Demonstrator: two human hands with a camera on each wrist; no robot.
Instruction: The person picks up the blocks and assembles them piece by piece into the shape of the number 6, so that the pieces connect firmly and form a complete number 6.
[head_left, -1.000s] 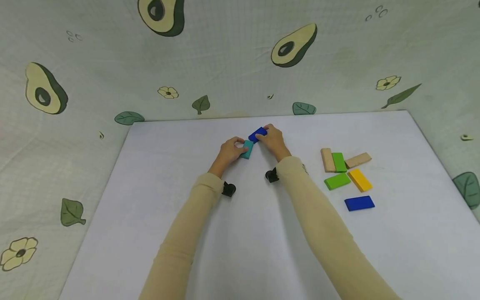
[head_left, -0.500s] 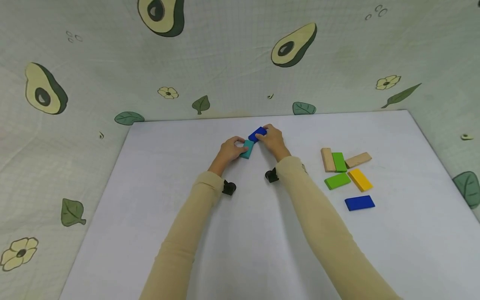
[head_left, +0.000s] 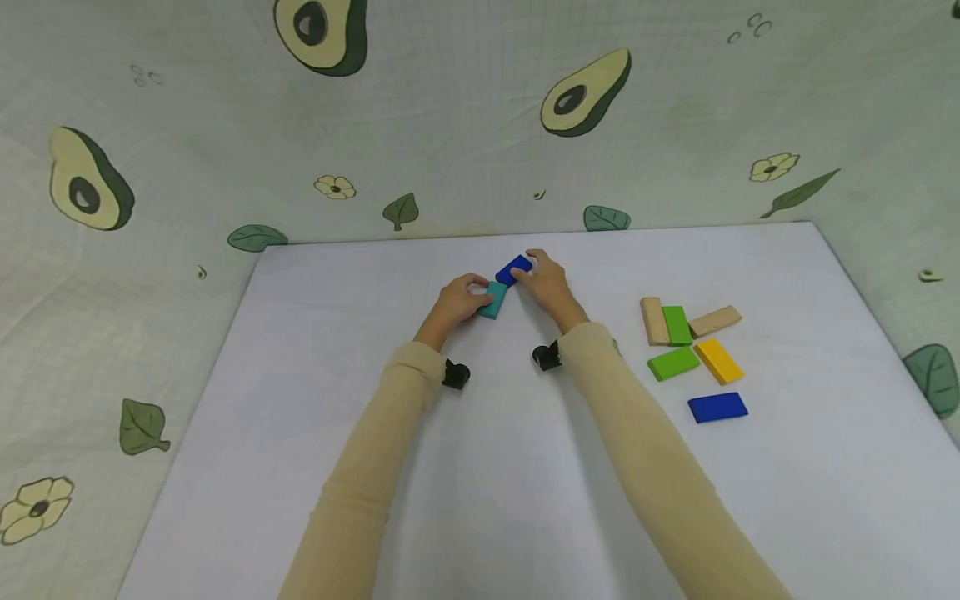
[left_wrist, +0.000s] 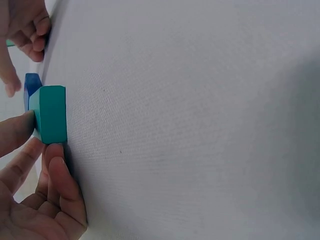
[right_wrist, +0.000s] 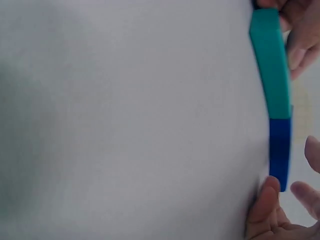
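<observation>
With my left hand (head_left: pixel 456 302) I pinch the teal block (head_left: pixel 494 302) between thumb and curled fingers, at twelve o'clock on the white table (head_left: pixel 495 467). At one o'clock from it the blue block (head_left: pixel 512 271) meets its end at an angle, and my right hand (head_left: pixel 549 285) only touches that block's far end with its lower fingers, thumb and forefinger apart. Between three and four o'clock lie a yellow block (head_left: pixel 718 361) and a second blue block (head_left: pixel 717 407).

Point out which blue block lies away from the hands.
In the head view, the rightmost blue block, near the yellow block; the other blue block sits next to the teal block, by the right hand.
</observation>
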